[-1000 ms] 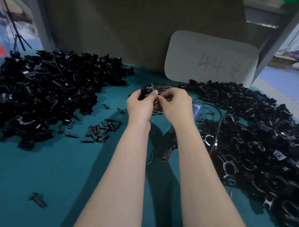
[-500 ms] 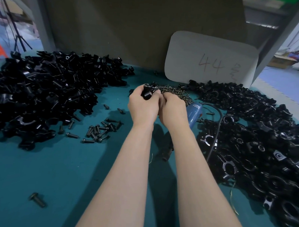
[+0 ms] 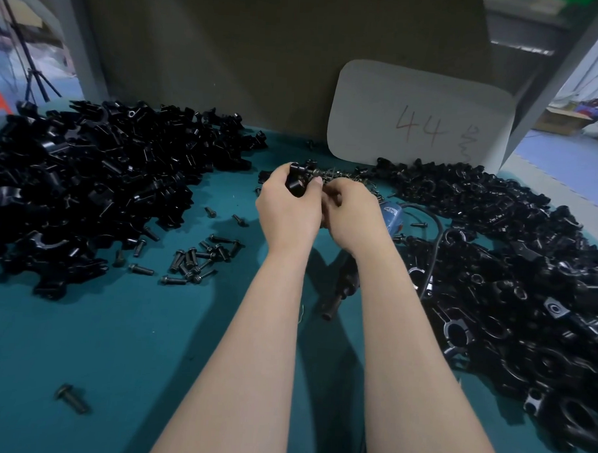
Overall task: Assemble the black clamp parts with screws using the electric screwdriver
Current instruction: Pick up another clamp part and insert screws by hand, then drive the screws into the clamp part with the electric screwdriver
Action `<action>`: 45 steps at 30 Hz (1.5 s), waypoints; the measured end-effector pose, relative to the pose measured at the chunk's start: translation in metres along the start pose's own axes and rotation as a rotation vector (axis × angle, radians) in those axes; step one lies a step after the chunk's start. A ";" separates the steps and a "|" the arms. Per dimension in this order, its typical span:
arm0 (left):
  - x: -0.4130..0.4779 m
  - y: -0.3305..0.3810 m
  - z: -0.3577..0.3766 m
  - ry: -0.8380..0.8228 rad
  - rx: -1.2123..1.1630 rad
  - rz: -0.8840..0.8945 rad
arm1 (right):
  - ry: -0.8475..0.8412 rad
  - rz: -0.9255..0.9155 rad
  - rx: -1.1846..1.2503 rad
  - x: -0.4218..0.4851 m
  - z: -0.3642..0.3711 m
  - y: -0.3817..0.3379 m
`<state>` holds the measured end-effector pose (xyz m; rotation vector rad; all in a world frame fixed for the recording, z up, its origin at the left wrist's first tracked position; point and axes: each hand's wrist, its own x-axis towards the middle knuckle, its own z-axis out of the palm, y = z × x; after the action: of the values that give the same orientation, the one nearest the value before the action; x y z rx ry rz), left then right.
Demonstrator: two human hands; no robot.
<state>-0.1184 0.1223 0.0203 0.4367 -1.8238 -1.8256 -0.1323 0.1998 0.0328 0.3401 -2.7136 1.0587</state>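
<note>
Head camera: my left hand (image 3: 288,212) curls its fingers tight round a black clamp part (image 3: 296,183), raised over the teal table (image 3: 114,338). My right hand (image 3: 351,216) sits against it with its fingers curled; I cannot tell what they pinch. The electric screwdriver (image 3: 392,219) lies under my right wrist.

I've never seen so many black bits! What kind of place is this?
Probably a small factory's assembly bench: heaps of identical black clamp parts on both sides, loose screws scattered on the teal table, and an electric screwdriver lying on it.
</note>
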 end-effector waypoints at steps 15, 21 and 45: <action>0.003 0.001 -0.001 0.008 -0.106 -0.043 | 0.022 0.104 0.094 0.001 0.003 -0.005; 0.003 -0.002 0.000 -0.013 -0.105 -0.080 | -0.065 0.063 -0.008 -0.001 0.003 -0.006; 0.016 -0.015 -0.013 -0.217 -0.834 -0.646 | -0.181 0.612 -0.297 -0.003 -0.025 0.030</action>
<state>-0.1260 0.1016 0.0069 0.5390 -0.8969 -2.9411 -0.1355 0.2388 0.0310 -0.4980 -3.1677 0.7399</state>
